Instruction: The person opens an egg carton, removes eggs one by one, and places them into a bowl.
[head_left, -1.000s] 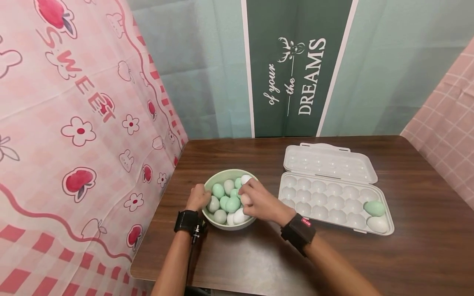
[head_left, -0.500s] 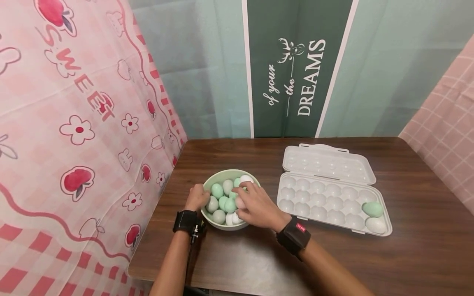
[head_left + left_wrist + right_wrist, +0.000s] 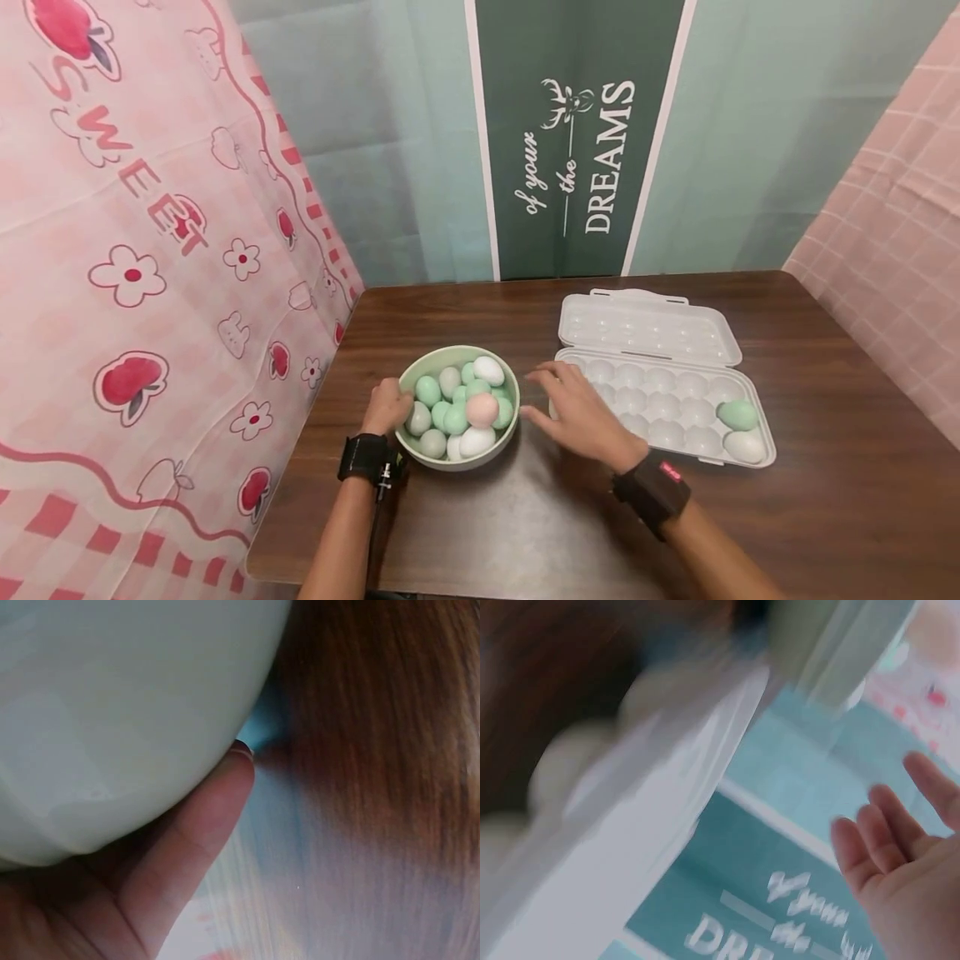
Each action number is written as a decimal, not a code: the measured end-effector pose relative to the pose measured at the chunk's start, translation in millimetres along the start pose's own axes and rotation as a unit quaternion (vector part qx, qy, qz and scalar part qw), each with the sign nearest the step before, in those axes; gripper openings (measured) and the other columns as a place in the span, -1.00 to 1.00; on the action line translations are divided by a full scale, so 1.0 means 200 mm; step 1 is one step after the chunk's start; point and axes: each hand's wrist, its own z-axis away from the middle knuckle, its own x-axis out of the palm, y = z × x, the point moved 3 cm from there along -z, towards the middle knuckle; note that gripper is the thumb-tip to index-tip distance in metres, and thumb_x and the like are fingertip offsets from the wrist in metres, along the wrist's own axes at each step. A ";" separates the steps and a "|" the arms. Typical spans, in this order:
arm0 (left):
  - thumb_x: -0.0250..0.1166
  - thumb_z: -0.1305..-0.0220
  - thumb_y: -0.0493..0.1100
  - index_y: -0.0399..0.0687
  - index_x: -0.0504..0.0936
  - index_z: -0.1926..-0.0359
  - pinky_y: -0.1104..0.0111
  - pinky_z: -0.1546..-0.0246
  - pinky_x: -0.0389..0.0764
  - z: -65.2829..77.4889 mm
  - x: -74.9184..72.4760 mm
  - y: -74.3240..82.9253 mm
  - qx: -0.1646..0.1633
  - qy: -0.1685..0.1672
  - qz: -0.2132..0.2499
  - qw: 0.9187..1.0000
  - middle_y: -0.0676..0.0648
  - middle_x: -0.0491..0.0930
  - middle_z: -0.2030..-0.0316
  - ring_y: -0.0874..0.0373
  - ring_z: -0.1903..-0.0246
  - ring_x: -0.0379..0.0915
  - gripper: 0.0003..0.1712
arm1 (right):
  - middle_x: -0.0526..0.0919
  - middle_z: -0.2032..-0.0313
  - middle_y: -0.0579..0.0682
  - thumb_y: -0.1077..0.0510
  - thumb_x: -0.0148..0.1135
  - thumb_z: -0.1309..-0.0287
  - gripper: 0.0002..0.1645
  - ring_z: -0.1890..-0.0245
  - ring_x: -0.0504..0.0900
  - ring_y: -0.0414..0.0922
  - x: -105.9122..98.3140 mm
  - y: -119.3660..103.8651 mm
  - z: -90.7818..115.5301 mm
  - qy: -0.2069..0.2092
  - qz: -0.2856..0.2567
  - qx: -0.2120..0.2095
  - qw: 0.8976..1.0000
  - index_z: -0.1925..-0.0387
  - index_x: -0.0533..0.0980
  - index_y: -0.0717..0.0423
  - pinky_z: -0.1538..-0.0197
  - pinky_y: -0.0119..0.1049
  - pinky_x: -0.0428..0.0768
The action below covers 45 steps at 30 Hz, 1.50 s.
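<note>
A pale green bowl [image 3: 459, 463] full of eggs stands on the table in the head view. My left hand [image 3: 387, 407] grips its left rim; in the left wrist view the thumb [image 3: 206, 810] presses along the bowl's outer wall. On top of the pile lies a pinkish egg [image 3: 482, 410], among green, grey and white ones. My right hand [image 3: 588, 414] hovers between the bowl and the egg carton [image 3: 767, 417], fingers spread and holding nothing. It covers the carton's near left corner. A green egg [image 3: 738, 415] and a white egg [image 3: 744, 447] sit in the carton's right end.
The carton's lid [image 3: 648, 329] lies folded back behind its cups. Brown wooden table [image 3: 480, 533] surrounds both containers. A pink patterned cloth [image 3: 150, 333] hangs at the left, and a green curtain [image 3: 420, 167] closes off the back.
My right hand has come out of the bowl and moved right, fingers opening. The pinkish egg it covered now shows fully on the pile. My left hand keeps its hold on the rim.
</note>
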 end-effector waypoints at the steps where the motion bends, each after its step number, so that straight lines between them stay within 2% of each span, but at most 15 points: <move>1: 0.01 -0.25 -0.23 -0.44 0.53 0.14 0.31 0.43 0.49 0.01 -0.01 -0.01 -0.003 0.001 -0.004 1.000 -0.27 0.58 0.34 0.01 0.41 0.48 -0.67 | 0.52 -0.01 0.08 -0.12 0.30 -0.10 -0.49 -0.04 0.44 0.04 -0.03 0.04 0.02 0.002 0.007 0.005 1.000 0.00 0.51 0.09 -0.10 -0.04 0.43; 5: 0.01 -0.24 -0.23 -0.43 0.54 0.17 0.32 0.46 0.48 0.04 -0.02 -0.06 -0.011 -0.001 -0.008 1.000 -0.24 0.55 0.38 0.04 0.43 0.46 -0.68 | 0.58 0.06 0.11 -0.04 0.31 -0.07 -0.54 0.00 0.49 0.09 -0.13 0.23 0.12 -0.009 0.053 0.032 0.998 0.05 0.52 0.12 -0.06 0.01 0.46; 9: 0.01 -0.24 -0.22 -0.45 0.54 0.17 0.31 0.46 0.49 0.09 -0.04 -0.11 -0.018 -0.001 -0.006 1.000 -0.25 0.56 0.37 0.05 0.43 0.46 -0.66 | 0.61 0.10 0.21 -0.01 0.30 -0.05 -0.53 0.04 0.53 0.18 -0.25 0.49 0.24 -0.040 0.101 0.072 0.991 0.07 0.53 0.20 0.00 0.10 0.48; 14: 0.02 -0.27 -0.20 -0.44 0.53 0.18 0.32 0.47 0.49 0.09 -0.04 -0.11 -0.011 0.005 -0.007 1.000 -0.26 0.56 0.38 0.04 0.44 0.48 -0.67 | 0.64 0.11 0.28 -0.07 0.31 -0.02 -0.45 0.11 0.54 0.27 -0.45 0.79 0.38 -0.127 0.142 0.145 0.971 0.05 0.53 0.23 0.15 0.19 0.50; 16: 0.02 -0.28 -0.20 -0.44 0.53 0.18 0.32 0.47 0.50 0.08 -0.05 -0.10 -0.007 0.004 -0.011 1.000 -0.26 0.56 0.38 0.04 0.43 0.48 -0.67 | 0.65 0.11 0.27 -0.10 0.33 0.00 -0.43 0.11 0.54 0.27 -0.51 0.87 0.43 -0.174 0.140 0.173 0.959 0.06 0.54 0.22 0.21 0.17 0.50; 18: 0.01 -0.28 -0.20 -0.45 0.52 0.15 0.31 0.45 0.51 0.07 -0.05 -0.09 -0.007 0.003 -0.014 1.000 -0.27 0.57 0.35 0.03 0.41 0.49 -0.66 | 0.67 0.16 0.24 -0.13 0.36 0.03 -0.42 0.15 0.56 0.23 -0.55 0.93 0.46 -0.205 0.129 0.183 0.953 0.10 0.55 0.22 0.24 0.11 0.51; 21: 0.00 -0.27 -0.21 -0.48 0.50 0.07 0.29 0.41 0.52 0.06 -0.07 -0.07 -0.011 0.000 -0.016 1.000 -0.32 0.58 0.26 0.00 0.36 0.50 -0.62 | 0.68 0.23 0.14 -0.13 0.39 0.08 -0.43 0.20 0.60 0.12 -0.57 0.97 0.49 -0.226 0.114 0.180 0.950 0.15 0.56 0.22 0.26 0.00 0.52; 25: -0.01 -0.27 -0.22 -0.49 0.49 0.03 0.27 0.37 0.53 0.05 -0.07 -0.06 -0.010 -0.003 -0.015 1.000 -0.34 0.59 0.20 -0.01 0.31 0.51 -0.59 | 0.67 0.27 0.05 -0.11 0.43 0.10 -0.45 0.25 0.61 0.00 -0.58 0.98 0.51 -0.223 0.107 0.173 0.953 0.17 0.57 0.22 0.26 -0.09 0.52; 31: 0.00 -0.25 -0.20 -0.46 0.51 0.08 0.30 0.40 0.53 0.03 -0.05 -0.04 -0.011 -0.007 -0.011 1.000 -0.31 0.59 0.25 0.02 0.34 0.50 -0.61 | 0.68 0.23 0.09 -0.12 0.45 0.14 -0.39 0.22 0.61 0.04 -0.59 1.00 0.53 -0.230 0.101 0.183 0.951 0.12 0.58 0.23 0.24 -0.06 0.52; 37: 0.01 -0.24 -0.21 -0.46 0.51 0.09 0.28 0.38 0.53 0.03 -0.03 -0.03 -0.007 -0.004 -0.010 1.000 -0.30 0.59 0.26 0.01 0.34 0.50 -0.63 | 0.68 0.24 0.10 -0.09 0.44 0.12 -0.43 0.22 0.61 0.04 -0.60 1.01 0.54 -0.230 0.103 0.191 0.949 0.13 0.59 0.20 0.25 0.00 0.53; 40: 0.01 -0.23 -0.22 -0.47 0.51 0.09 0.28 0.39 0.52 0.02 -0.02 -0.01 -0.002 -0.004 -0.009 1.000 -0.31 0.59 0.26 0.00 0.35 0.49 -0.63 | 0.69 0.25 0.10 -0.09 0.43 0.12 -0.46 0.24 0.63 0.04 -0.60 1.01 0.55 -0.218 0.113 0.187 0.951 0.14 0.60 0.17 0.28 -0.01 0.53; 45: 0.01 -0.24 -0.21 -0.47 0.50 0.02 0.30 0.37 0.52 0.02 -0.01 -0.01 -0.011 -0.011 -0.004 1.000 -0.30 0.59 0.21 0.03 0.32 0.49 -0.59 | 0.70 0.23 0.18 -0.13 0.40 0.08 -0.45 0.23 0.65 0.16 -0.60 1.01 0.56 -0.190 0.132 0.187 0.955 0.12 0.59 0.17 0.36 0.04 0.51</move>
